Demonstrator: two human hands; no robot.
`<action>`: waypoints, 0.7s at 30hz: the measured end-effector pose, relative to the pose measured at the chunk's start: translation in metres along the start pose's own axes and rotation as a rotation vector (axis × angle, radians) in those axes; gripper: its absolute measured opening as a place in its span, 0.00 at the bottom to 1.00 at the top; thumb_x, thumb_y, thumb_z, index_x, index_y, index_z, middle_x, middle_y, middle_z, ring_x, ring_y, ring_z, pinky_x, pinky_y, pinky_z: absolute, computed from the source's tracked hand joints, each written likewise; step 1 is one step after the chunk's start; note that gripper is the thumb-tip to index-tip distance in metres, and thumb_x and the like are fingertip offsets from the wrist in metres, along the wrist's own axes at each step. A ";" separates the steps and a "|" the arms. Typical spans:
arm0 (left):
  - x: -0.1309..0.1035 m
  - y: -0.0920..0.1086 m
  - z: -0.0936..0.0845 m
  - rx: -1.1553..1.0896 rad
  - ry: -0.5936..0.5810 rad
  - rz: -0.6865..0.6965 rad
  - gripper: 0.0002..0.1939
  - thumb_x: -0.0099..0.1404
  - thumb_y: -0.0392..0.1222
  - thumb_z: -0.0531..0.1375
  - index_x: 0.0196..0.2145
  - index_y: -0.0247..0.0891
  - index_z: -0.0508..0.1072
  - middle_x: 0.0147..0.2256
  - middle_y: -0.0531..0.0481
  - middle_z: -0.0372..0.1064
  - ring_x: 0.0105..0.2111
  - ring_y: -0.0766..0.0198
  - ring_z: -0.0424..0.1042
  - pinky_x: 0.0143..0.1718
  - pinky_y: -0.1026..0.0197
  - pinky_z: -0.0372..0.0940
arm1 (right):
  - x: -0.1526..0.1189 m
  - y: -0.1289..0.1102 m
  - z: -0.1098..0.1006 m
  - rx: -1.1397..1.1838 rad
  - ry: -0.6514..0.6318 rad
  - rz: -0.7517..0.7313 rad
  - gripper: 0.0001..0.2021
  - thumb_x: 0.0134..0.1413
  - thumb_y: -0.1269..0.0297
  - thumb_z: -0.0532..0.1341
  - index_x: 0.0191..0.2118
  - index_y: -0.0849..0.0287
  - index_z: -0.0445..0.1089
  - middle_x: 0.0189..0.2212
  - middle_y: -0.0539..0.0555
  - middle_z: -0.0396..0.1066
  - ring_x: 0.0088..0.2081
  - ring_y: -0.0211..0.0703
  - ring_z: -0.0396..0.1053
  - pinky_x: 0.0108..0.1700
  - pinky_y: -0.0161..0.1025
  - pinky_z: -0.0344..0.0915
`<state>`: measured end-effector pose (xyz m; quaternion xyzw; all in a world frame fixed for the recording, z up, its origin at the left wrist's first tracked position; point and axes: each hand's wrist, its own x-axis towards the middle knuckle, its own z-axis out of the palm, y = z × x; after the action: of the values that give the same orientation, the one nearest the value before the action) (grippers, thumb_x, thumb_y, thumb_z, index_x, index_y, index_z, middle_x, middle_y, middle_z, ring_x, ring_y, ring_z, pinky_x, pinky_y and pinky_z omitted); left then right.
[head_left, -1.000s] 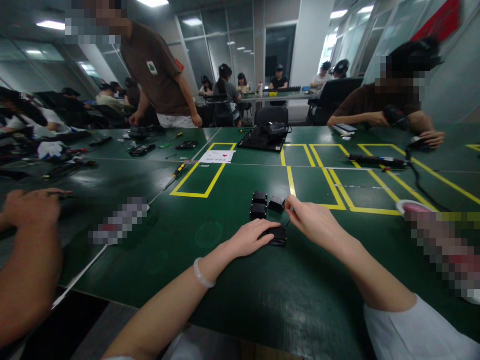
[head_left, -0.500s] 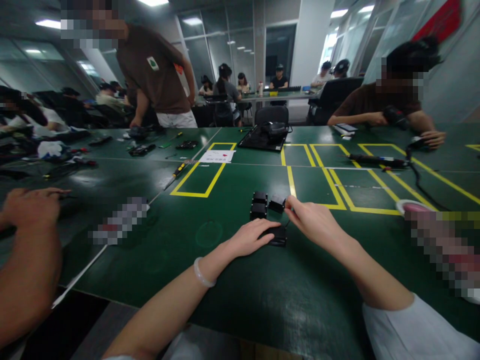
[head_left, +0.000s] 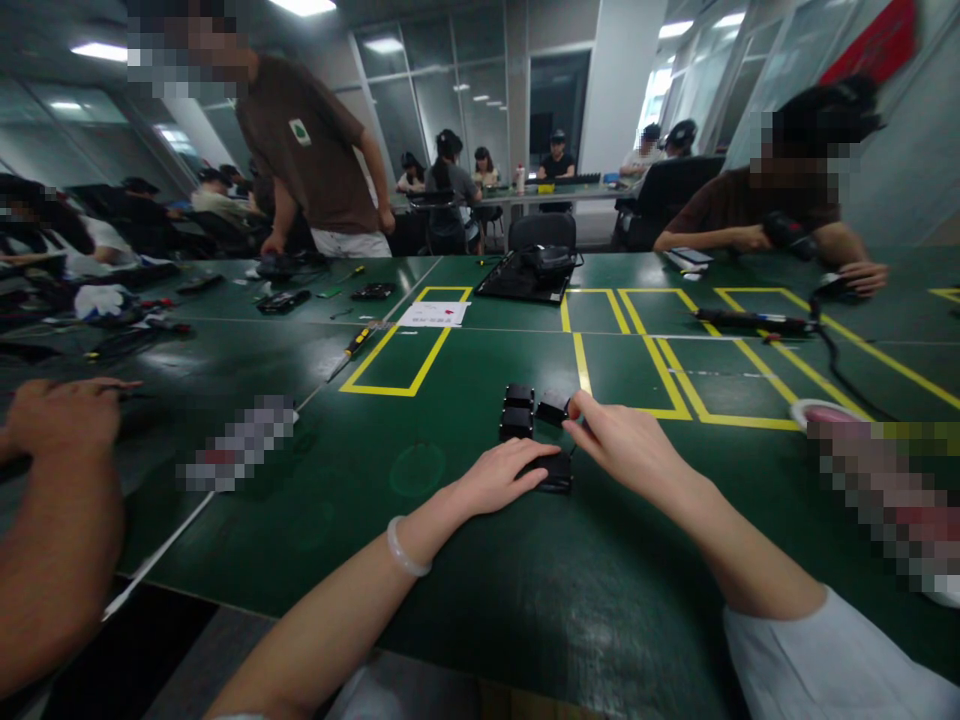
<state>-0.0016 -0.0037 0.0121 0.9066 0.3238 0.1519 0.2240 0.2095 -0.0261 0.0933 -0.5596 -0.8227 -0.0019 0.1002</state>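
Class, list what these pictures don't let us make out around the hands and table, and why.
All in the head view:
- Small black rectangular case: partly hidden under the left hand.
- Thin dark rod: upper end hidden by the right hand.
- White rectangular paper sheet: print too small to read.
- Co-worker's bare arm: cut off by the left edge.

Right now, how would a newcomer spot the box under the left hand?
On the green table, find the camera wearer's left hand. It lies over part of a black box. Compared with the other small boxes, this one sits nearest the wearer.
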 end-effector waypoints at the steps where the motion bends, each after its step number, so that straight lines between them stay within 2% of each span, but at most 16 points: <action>1: 0.000 0.000 0.000 0.000 -0.001 -0.002 0.19 0.73 0.47 0.48 0.59 0.45 0.61 0.54 0.49 0.65 0.52 0.59 0.65 0.55 0.56 0.60 | 0.000 0.000 0.000 0.000 0.002 -0.003 0.10 0.65 0.59 0.47 0.42 0.57 0.60 0.27 0.52 0.72 0.27 0.42 0.69 0.24 0.34 0.44; 7: 0.000 -0.001 0.001 -0.008 0.000 -0.002 0.19 0.73 0.48 0.48 0.59 0.45 0.61 0.54 0.49 0.65 0.52 0.59 0.65 0.55 0.56 0.60 | 0.001 -0.001 -0.002 -0.039 -0.031 0.014 0.12 0.66 0.57 0.46 0.42 0.58 0.61 0.27 0.53 0.73 0.27 0.43 0.70 0.24 0.35 0.44; 11: 0.001 -0.001 0.001 -0.008 -0.002 0.001 0.19 0.73 0.47 0.48 0.59 0.45 0.61 0.54 0.49 0.65 0.52 0.59 0.65 0.55 0.56 0.60 | 0.002 -0.001 -0.002 -0.072 -0.056 0.032 0.11 0.66 0.60 0.45 0.44 0.58 0.60 0.28 0.53 0.74 0.28 0.43 0.71 0.24 0.35 0.43; 16: 0.000 0.001 -0.001 -0.003 -0.010 0.001 0.19 0.73 0.47 0.48 0.59 0.44 0.61 0.54 0.48 0.65 0.52 0.58 0.65 0.55 0.55 0.60 | 0.000 0.002 0.000 -0.025 -0.016 -0.001 0.09 0.64 0.63 0.46 0.43 0.58 0.60 0.29 0.52 0.73 0.27 0.42 0.70 0.24 0.35 0.43; 21: 0.000 0.001 -0.001 -0.005 -0.007 0.008 0.19 0.73 0.46 0.48 0.59 0.44 0.61 0.54 0.49 0.65 0.52 0.58 0.65 0.55 0.56 0.60 | 0.001 0.001 0.001 -0.026 0.003 0.008 0.10 0.65 0.59 0.47 0.42 0.58 0.60 0.28 0.52 0.73 0.27 0.42 0.69 0.24 0.35 0.43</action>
<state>-0.0015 -0.0041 0.0133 0.9079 0.3188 0.1506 0.2268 0.2103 -0.0250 0.0921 -0.5643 -0.8201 -0.0133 0.0942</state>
